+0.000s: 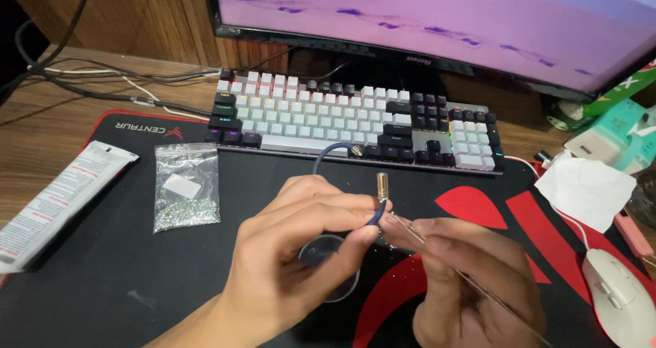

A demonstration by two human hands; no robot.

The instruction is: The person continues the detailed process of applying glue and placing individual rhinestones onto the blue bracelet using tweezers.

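Pinching a blue cord [372, 215] with gold tip, the left hand [301, 252] steadies it while the right hand [458, 266] grips a thin clear rod [465, 276] against it; rhinestone bag [186, 187] sealed, untouched.

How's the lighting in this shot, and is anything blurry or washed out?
Head view: dim room, lit mostly by the glowing pink monitor; keyboard backlight glows through the keys; white mouse looks slightly overexposed; left hand and right hand are soft; the thin clear stick is hard to trace.
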